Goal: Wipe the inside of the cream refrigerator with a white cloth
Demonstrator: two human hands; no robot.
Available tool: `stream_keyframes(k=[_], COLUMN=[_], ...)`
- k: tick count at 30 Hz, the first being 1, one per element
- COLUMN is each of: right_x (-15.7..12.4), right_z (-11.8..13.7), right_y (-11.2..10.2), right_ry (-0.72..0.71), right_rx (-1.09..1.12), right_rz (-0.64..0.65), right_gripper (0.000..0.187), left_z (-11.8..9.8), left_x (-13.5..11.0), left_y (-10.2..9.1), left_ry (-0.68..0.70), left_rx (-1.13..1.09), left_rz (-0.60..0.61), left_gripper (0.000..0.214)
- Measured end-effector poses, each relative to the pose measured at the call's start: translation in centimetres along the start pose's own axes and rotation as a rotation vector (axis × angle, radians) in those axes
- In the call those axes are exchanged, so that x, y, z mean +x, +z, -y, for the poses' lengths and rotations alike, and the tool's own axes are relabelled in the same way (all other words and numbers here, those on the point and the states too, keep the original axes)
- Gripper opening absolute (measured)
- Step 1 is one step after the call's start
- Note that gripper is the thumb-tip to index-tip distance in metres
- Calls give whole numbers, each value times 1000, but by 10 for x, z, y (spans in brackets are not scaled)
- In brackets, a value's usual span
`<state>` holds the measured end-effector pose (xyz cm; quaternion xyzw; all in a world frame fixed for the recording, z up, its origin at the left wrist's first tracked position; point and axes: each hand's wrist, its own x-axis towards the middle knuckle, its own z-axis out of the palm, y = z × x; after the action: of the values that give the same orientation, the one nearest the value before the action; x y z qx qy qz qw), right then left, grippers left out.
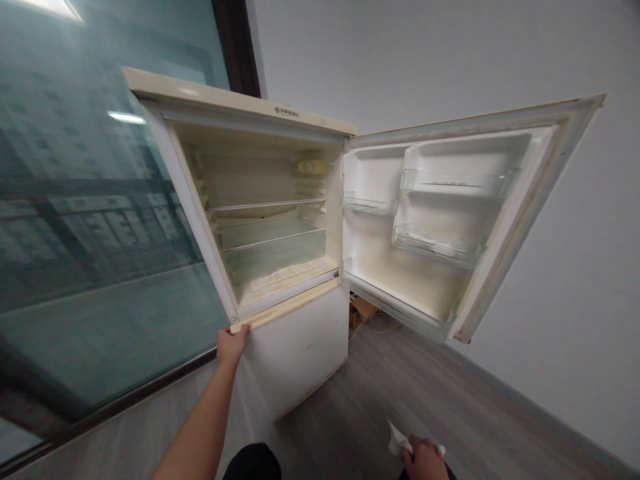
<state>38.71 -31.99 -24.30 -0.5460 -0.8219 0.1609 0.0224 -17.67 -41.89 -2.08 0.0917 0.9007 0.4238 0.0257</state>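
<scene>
A two-door refrigerator (pixel 295 121) stands against the wall, with its upper door (pixel 430 280) swung out to the right. Its lower door (pixel 305 353) appears closed. My left hand (pixel 231 347) grips the top left corner of the lower door, fingers curled over the cream edge. Low in the view, near my knee, my right hand (pixel 425 460) is closed round a crumpled white tissue (pixel 397 440); it is apart from the refrigerator. Inside the upper compartment are glass shelves (pixel 270 204) and a clear drawer front (pixel 280 257). The compartment floor (pixel 290 277) has yellowish stains.
Clear door racks (pixel 440 247) line the open upper door, which reaches towards the right wall (pixel 575 280). A large window (pixel 100 233) stands close on the left. Behind the refrigerator, a cardboard piece (pixel 364 308) and a thin cable (pixel 381 325) lie on the wood-look floor (pixel 390 373).
</scene>
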Motion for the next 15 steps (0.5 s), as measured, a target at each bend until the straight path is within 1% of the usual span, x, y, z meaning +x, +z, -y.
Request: stream_keyframes(k=[7, 10, 15], right_x=[-8, -8, -4], right_z=[7, 7, 6], right_y=[-10, -11, -9], right_ry=[5, 12, 23], right_rx=[21, 17, 11], right_rz=[-40, -39, -25], right_gripper=[38, 37, 38], left_z=[-5, -7, -8], left_x=[9, 5, -1], left_y=[5, 4, -1], left_ry=[-6, -3, -2], left_rx=[3, 4, -5], left_rz=[34, 25, 10], left_gripper=[76, 78, 76])
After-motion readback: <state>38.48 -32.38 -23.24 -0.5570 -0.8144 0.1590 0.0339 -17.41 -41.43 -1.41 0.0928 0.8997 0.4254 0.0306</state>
